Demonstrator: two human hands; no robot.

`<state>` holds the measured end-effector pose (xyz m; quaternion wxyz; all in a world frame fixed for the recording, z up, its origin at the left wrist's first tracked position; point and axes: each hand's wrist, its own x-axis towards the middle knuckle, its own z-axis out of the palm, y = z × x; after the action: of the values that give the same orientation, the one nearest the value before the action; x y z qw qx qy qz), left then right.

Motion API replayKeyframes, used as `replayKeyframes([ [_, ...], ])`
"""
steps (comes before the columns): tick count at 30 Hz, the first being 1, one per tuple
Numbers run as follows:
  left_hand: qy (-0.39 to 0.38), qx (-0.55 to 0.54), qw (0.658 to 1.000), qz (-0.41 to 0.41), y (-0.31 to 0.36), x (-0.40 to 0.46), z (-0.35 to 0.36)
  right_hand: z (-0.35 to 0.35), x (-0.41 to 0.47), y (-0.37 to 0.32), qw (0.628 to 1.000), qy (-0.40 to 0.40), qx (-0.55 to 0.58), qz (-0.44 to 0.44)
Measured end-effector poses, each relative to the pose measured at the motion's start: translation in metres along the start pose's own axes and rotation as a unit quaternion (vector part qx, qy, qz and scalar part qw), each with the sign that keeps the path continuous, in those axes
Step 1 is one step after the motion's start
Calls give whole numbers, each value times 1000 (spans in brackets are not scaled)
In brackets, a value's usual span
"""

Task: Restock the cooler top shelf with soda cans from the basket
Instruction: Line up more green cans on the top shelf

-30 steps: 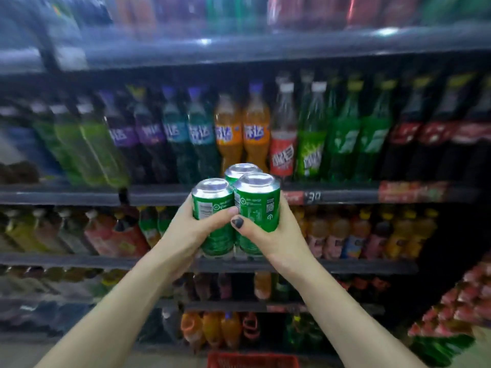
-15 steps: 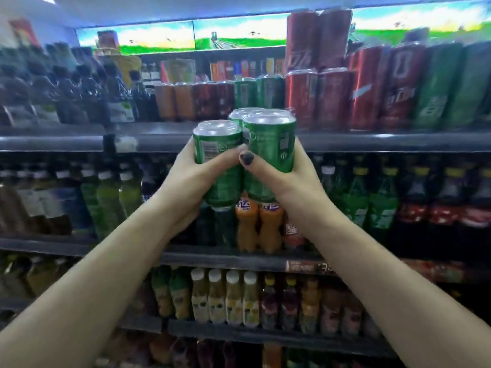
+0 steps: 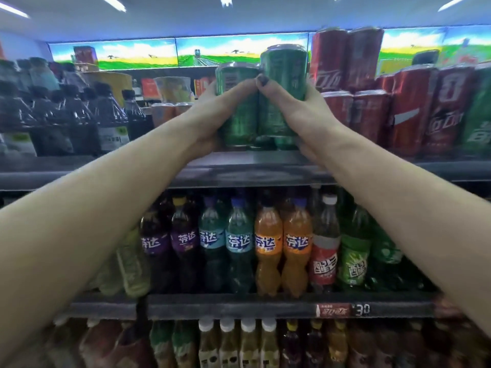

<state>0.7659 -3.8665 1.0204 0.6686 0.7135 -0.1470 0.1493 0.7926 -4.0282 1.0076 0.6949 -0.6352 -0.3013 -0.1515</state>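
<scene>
Green soda cans (image 3: 261, 102), bunched upright, sit clasped between both hands just above the top shelf (image 3: 239, 166). Left hand (image 3: 212, 115) wraps one side, right hand (image 3: 295, 112) the other, thumbs meeting in front. Red cans (image 3: 409, 110) stand just right.

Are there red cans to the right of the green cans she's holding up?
Yes, red cans stand stacked right of the green cans.
</scene>
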Motion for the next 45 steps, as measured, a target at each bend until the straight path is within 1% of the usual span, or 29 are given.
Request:
replayKeyframes([
  [4,-31,-10,999,-28,-12,27,-14,10,20,13,999,10,-15,34],
  [8,-63,4,996,-67,-23,40,-22,10,29,25,998,7,-38,48],
  [11,-87,26,992,-86,-29,44,-26,10,29,24,995,-2,-79,60],
  [19,-71,50,991,-104,-37,51,-35,6,28,25,988,9,-146,51],
  [23,-82,59,991,-88,-37,49,-34,1,29,29,969,46,-241,27],
  [30,-96,84,989,-71,-35,46,-33,-6,15,23,942,73,-327,15],
  [33,-76,116,988,-71,-32,42,-33,-7,13,23,935,76,-347,1],
  [37,-60,150,986,-47,-28,35,-37,-9,14,23,919,90,-384,-14],
  [39,-55,167,984,-32,-26,31,-38,-10,13,24,920,90,-380,-20],
  [42,-36,195,980,-13,-22,28,-38,-10,8,27,914,74,-398,-5],
  [45,-22,209,978,-3,-18,26,-34,-14,1,23,915,73,-396,-22],
])
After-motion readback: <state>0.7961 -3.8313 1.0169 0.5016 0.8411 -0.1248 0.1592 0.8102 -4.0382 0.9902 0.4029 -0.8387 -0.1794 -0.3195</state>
